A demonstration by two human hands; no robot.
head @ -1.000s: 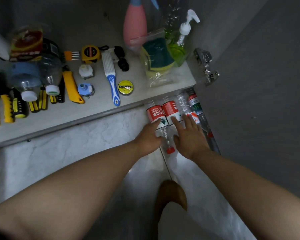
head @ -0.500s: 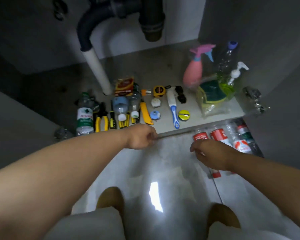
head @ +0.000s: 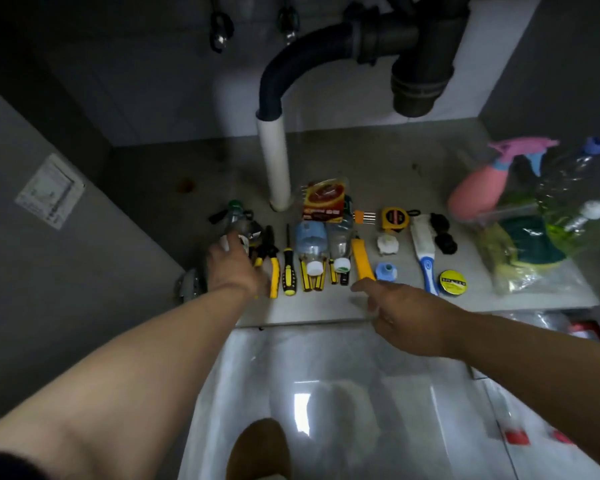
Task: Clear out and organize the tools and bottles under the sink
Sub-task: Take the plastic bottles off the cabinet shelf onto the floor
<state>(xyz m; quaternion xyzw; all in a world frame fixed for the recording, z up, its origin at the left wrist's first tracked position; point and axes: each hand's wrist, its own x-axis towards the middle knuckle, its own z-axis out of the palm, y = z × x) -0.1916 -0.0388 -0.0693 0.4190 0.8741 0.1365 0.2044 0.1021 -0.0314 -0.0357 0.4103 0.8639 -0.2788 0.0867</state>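
Logged left hand (head: 234, 268) laid over clear, green-capped plastic bottle (head: 234, 218) lying at left end of the tool row on the matte grey cabinet floor (head: 361, 161), grip not readable through blur; right hand (head: 407, 318) loosely open, empty, hovering just before the smooth yellow knife handle (head: 361, 263).

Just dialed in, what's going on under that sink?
A person faces the open under-sink cabinet. Their left hand reaches onto the clear plastic bottle with a green cap at the left end of the row; blur hides whether it has a grip. Their right hand hovers empty, fingers loose, over the cabinet's front edge near the yellow utility knife. The yellow-handled pliers, black-and-yellow screwdriver and pink spray bottle sit untouched on the grey cabinet floor.
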